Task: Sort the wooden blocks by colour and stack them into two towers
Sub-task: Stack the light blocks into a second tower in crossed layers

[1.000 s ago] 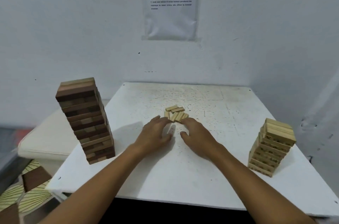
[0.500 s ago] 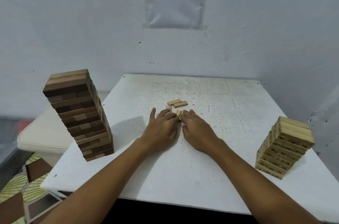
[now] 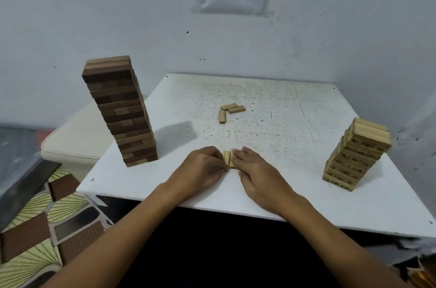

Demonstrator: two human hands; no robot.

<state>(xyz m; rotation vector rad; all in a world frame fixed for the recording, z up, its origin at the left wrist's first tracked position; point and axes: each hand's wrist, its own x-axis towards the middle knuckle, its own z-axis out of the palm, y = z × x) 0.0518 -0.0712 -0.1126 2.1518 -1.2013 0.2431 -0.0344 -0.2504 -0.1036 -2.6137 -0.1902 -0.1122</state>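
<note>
Both hands sit at the near edge of the white surface [image 3: 271,103]. The left hand [image 3: 203,171] and right hand [image 3: 257,173] press in from either side on a small cluster of pale blocks [image 3: 228,158], fingers curled against them; it looks like two or three blocks, though the hands hide part. Three loose blocks [image 3: 230,110] lie farther back. The dark tower [image 3: 120,110] stands left, the pale tower [image 3: 354,153] right.
</note>
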